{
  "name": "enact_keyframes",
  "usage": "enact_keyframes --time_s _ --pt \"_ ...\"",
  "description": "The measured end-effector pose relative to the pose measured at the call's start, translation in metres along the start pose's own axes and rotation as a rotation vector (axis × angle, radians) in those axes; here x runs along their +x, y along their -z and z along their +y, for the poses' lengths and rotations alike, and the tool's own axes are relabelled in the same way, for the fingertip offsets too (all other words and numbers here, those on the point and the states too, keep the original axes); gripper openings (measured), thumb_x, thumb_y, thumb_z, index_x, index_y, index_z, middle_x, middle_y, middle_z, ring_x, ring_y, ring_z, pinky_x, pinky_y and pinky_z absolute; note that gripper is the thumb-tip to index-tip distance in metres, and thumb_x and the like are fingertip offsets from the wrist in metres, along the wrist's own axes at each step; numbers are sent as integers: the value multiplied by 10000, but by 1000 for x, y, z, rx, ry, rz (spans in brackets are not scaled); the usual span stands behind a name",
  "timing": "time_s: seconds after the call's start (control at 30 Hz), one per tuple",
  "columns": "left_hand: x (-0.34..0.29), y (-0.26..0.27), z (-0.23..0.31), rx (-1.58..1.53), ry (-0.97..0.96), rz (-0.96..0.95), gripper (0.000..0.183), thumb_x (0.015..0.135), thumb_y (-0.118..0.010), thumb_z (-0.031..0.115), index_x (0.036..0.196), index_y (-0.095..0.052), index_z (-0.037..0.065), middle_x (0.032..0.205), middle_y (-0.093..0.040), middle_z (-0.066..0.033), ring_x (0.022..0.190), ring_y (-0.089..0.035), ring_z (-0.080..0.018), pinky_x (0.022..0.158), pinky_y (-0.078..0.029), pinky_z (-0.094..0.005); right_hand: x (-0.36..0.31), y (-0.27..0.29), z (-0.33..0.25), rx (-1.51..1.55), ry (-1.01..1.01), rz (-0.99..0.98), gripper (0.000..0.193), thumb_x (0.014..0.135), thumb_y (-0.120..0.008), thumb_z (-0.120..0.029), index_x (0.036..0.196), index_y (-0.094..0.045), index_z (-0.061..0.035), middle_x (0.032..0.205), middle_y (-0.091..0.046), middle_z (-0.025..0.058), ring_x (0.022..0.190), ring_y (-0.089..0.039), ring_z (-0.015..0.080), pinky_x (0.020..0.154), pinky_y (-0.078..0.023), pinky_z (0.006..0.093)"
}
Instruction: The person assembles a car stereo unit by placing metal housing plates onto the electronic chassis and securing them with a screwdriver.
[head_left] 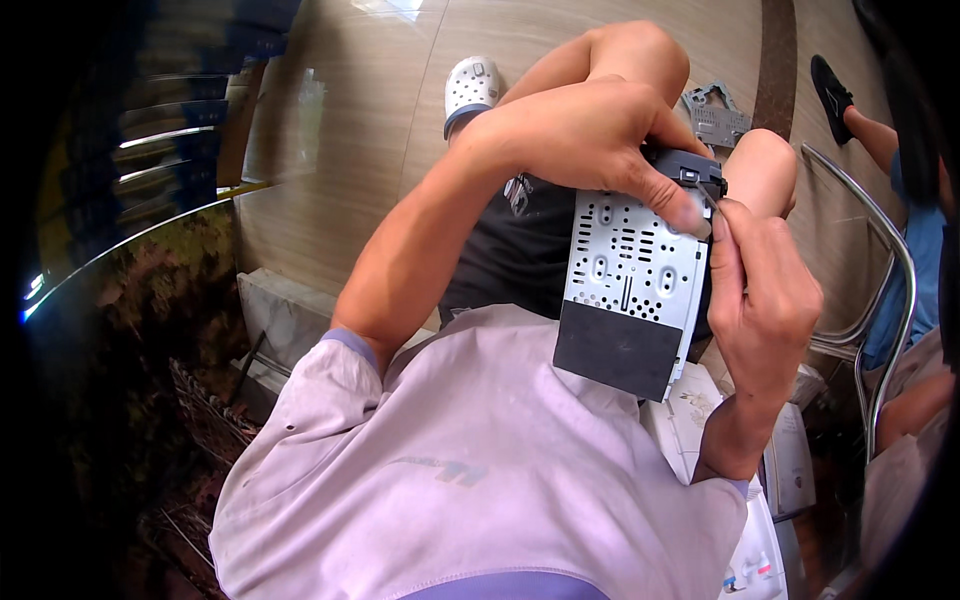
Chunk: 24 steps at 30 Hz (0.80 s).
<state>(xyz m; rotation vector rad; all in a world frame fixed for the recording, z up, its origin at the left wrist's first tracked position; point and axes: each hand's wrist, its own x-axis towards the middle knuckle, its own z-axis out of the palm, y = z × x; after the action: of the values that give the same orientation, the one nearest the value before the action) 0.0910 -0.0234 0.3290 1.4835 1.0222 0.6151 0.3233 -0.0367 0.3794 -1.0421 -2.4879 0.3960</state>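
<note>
A car stereo unit (630, 250) rests tilted over my lap, its perforated silver metal casing facing up. A black pad or sheet (618, 348) covers the casing's end nearest me. My left hand (610, 135) grips the far end, fingers over the dark plastic front (690, 170) and thumb pressed on the metal near the corner. At that same corner my right hand (760, 275) is closed in a pinch beside the casing's right edge. A thin grey piece shows between its fingertips and the dark front; its kind is too small to tell.
On the tiled floor beyond my knees lies a perforated metal bracket (720, 120). A chrome chair frame (905, 300) curves along the right, with another person's leg and black shoe (832, 95) near it. White boxes (690, 410) stand under my right arm. A glass-edged display (130, 240) is at left.
</note>
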Motion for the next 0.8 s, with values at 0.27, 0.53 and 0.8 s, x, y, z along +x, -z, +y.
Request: enact_keyframes --time_s 0.27,0.53,0.8 --pt "1 0 5 -31 41 -7 612 806 -883 400 1249 -735 5 955 -789 -131 839 -728 -155 769 -565 -292 9 6 6 -43 76 -71 142 862 -751 -7 996 -709 -13 763 -604 126 651 -621 308 603 -485 412" --pt "4 0 7 -37 56 -14 656 794 -880 433 1253 -725 -10 932 -784 -157 828 -733 -180 752 -564 -299 14 9 9 -53 128 -82 146 849 -753 16 986 -706 -7 726 -560 122 621 -599 301 572 -466 405" --pt "7 -1 6 -74 38 -12 656 793 -880 432 1248 -726 -15 918 -783 -147 815 -724 -166 741 -560 -289 12 2 14 -45 146 -40 171 837 -752 18 1000 -709 -12 723 -546 120 621 -594 302 569 -465 413"
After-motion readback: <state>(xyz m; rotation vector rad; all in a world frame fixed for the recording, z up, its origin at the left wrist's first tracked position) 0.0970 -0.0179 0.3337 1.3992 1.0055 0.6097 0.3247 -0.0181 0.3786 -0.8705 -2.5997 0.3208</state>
